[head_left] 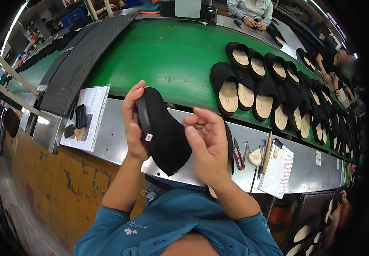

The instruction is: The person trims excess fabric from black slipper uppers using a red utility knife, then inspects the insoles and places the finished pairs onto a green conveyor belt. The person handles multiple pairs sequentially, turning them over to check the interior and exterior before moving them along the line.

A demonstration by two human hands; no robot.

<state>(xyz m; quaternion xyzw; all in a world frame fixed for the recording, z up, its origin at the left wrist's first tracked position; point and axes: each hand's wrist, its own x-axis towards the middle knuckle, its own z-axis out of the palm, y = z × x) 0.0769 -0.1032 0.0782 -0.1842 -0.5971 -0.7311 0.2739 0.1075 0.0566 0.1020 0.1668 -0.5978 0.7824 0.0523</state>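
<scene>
My left hand [134, 123] is wrapped round a black clog [167, 132], thumb and fingers along its sole edge. The clog is held up on its side over the metal ledge, and its sole edge bears a small sticker [149, 137] with a red mark. On the clog's other side is my right hand [208, 141], open, with its fingers apart and loosely curled. Its fingertips are close to the upper; whether they touch it I cannot tell. Another black shoe [229, 147] is partly hidden behind my right hand.
Several black clogs [228, 96] with beige insoles stand in rows on the green belt [163, 55]. Red-handled thread snips [238, 155], a wooden-handled tool [267, 153] and a marked paper sheet [278, 170] lie to the right. Papers [92, 111] lie left. A person [251, 13] sits across the belt.
</scene>
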